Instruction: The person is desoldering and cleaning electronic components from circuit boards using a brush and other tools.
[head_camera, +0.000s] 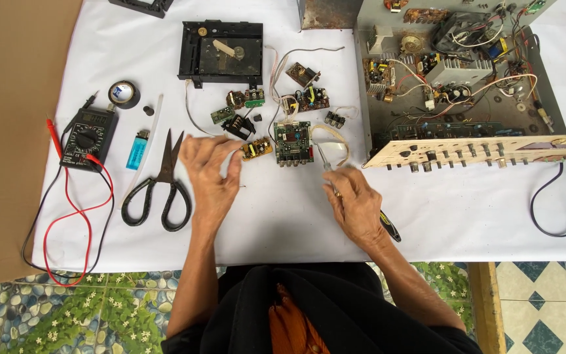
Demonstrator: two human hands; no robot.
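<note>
Gripping a screwdriver (355, 190), the right hand (356, 208) is closed round its shaft, metal tip pointing up toward the green circuit board (292, 142), black-and-yellow handle end sticking out below the wrist. The tip sits just right of and below that green board, near a pale ribbon cable (335, 145). Left hand (209, 176) lies just left of the green board, fingers loosely curled, fingertips touching or nearly touching a small yellow board (256, 149); cannot tell if it actually pinches it.

Above the green board: several small boards and loose parts (309, 98) with thin wires. Further above-left, a black disc-tray mechanism (221, 52). Right of the green board, an opened amplifier chassis (453, 78) full of wiring, its front panel with knobs (486, 149) facing the person. Left of the green board, past the left hand: black-handled scissors (164, 183), a blue lighter (137, 151), a black multimeter (88, 136) with red and black leads, a roll of tape (123, 93). All lies on a white cloth (283, 223).
</note>
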